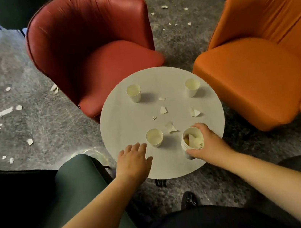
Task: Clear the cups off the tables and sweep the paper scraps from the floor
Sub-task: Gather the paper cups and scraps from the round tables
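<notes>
The grey speckled floor (pixel 6 65) takes up most of the view and is littered with torn white paper scraps (pixel 6 111), thickest on the left and again behind the chairs at the top right; none of it looks swept, so that half of the task appears untouched. Around the middle stand a dark red leather tub armchair (pixel 92 49), an orange fabric armchair (pixel 268 57) and, at lower left, a dark green upholstered seat (pixel 39 197).

Between them sits the round white tabletop (pixel 126 118). Three loose white paper cups stand upright on it: one at the far left (pixel 134 93), one at the far right (pixel 192 86), and a near cup (pixel 154 137) close to the person's edge. A few torn paper bits (pixel 163 110) lie scattered between them.

The right hand (pixel 209 141) has its fingers and thumb wrapped round a white paper cup stuffed with crumpled scraps (pixel 192 140), which seems to be the top of a small nested stack, held at the table's near right. The left hand (pixel 133 161) has its fingers straight and spread, palm down, holding nothing, just beside the near cup but apart from it.

My judgement is that clearing is partly under way: some cups and scraps are gathered into the held one, while three cups and the table's own scraps remain. The near cup looks the likely next pick.
</notes>
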`<state>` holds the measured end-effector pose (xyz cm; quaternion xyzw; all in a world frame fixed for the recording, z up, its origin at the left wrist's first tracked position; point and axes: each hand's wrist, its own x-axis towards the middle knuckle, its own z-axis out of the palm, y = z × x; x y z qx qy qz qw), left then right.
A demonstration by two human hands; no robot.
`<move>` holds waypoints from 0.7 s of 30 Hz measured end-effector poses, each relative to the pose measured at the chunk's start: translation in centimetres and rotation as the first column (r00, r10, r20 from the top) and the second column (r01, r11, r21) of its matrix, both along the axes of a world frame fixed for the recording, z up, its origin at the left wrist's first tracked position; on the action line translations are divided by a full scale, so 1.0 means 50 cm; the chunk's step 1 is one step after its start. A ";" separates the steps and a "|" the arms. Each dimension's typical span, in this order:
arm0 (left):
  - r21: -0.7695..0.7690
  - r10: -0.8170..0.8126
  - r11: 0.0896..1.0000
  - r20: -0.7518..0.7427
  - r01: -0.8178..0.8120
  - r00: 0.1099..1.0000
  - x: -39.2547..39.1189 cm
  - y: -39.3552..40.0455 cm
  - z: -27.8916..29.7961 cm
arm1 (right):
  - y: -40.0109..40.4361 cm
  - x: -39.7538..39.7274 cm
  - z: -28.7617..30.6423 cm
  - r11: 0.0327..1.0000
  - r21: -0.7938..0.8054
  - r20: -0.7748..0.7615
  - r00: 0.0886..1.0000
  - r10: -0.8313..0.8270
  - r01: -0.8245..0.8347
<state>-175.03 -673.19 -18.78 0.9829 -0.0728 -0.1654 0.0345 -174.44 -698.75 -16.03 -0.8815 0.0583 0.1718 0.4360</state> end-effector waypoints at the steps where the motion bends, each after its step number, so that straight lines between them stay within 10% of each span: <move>1: 0.005 0.002 1.000 -0.006 -0.002 1.000 0.008 0.002 -0.004 | 0.003 0.011 -0.008 1.000 0.007 -0.009 1.000 0.010 -0.010; 21: -0.092 -0.370 0.929 -0.226 0.358 0.901 0.257 -0.031 -0.176 | 0.079 0.108 -0.133 0.972 -0.053 -0.035 0.973 -0.229 0.227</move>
